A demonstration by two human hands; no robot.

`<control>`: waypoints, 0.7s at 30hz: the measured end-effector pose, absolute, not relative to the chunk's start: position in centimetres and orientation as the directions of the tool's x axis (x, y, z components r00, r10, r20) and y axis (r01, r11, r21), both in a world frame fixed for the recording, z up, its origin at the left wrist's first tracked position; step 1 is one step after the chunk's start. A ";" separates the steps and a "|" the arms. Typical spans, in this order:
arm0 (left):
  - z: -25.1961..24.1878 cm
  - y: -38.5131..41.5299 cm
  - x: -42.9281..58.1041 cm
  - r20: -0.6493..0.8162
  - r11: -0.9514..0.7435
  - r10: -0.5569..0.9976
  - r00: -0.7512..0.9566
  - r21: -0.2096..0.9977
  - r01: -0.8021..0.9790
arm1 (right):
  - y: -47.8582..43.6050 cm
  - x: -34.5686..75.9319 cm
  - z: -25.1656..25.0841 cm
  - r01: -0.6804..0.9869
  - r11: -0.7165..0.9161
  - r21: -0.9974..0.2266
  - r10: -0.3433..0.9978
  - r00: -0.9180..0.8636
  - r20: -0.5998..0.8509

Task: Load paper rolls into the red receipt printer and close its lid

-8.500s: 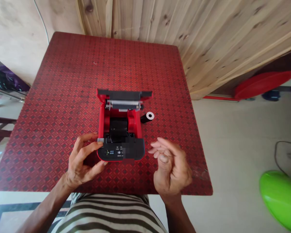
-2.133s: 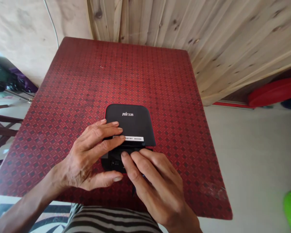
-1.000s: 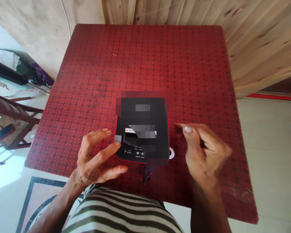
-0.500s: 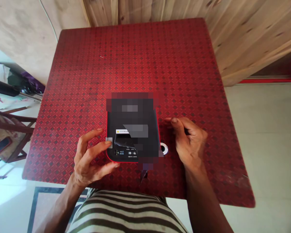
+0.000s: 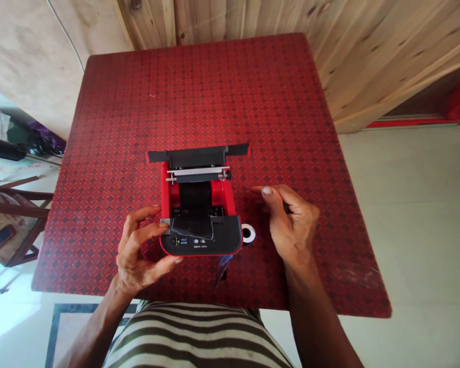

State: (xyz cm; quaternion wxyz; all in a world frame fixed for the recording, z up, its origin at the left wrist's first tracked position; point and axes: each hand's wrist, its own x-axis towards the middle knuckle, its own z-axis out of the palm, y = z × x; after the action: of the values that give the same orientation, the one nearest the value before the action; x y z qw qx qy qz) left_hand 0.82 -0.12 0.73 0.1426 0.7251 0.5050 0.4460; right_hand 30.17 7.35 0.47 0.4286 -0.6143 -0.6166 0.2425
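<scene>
A small red and black label printer (image 5: 232, 235) sits near the table's front edge with its lid (image 5: 197, 156) raised and tipped back. A metal bar and a roller (image 5: 197, 179) cross the underside of the lid, above a red-walled bay. Clear film (image 5: 191, 226) lies over part of the black front panel. My left hand (image 5: 140, 250) grips the printer's front left corner, a finger on the grey side tab and the thumb along the front edge. Right of the printer, my right hand (image 5: 293, 222) is loosely curled, nothing visible in it. Between them stands a white roll (image 5: 248, 233).
The red patterned table (image 5: 199, 102) meets a wooden wall (image 5: 230, 20) at the back. A wooden chair (image 5: 17, 220) with a dark blue item on it stands to the left. A dark strip (image 5: 223, 267) hangs out below the printer's front.
The printer's lid has swung up and back, showing the inside. Both hands keep much the same pose. The whole view has shifted slightly.
</scene>
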 end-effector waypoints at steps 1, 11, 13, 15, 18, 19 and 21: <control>0.6 -0.2 1.0 0.506 -0.450 0.858 0.085 0.663 0.598 | 7.2 30.0 1.4 0.560 0.167 -0.811 0.956 0.110 0.272; 0.1 -0.4 1.9 0.562 -0.470 0.825 0.063 0.618 0.631 | 10.0 22.7 10.1 0.645 0.707 -0.290 0.697 -0.706 0.125; 0.1 -0.4 1.9 0.556 -0.465 0.829 0.067 0.616 0.636 | 11.1 20.8 10.4 0.700 0.680 -0.217 0.708 -0.704 -0.051; 0.1 -0.4 1.9 0.554 -0.464 0.830 0.068 0.617 0.635 | 11.9 19.6 10.4 0.734 0.658 -0.167 0.719 -0.679 -0.149; 0.2 -0.5 2.0 0.560 -0.469 0.826 0.064 0.619 0.630 | 12.6 19.0 10.1 0.737 0.662 -0.135 0.709 -0.674 -0.207; 0.2 -0.5 2.0 0.561 -0.470 0.825 0.063 0.621 0.627 | 12.7 19.0 10.0 0.726 0.674 -0.138 0.697 -0.687 -0.206; 0.2 -0.5 2.1 0.560 -0.469 0.827 0.061 0.626 0.623 | 12.7 19.4 9.8 0.708 0.690 -0.149 0.686 -0.706 -0.176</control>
State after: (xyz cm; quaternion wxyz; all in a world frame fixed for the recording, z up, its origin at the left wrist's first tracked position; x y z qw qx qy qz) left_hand 2.08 -0.47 0.24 0.1094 0.7200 0.5033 0.4650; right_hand 19.44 12.73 9.77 -0.0531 -0.3800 -0.9177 0.1032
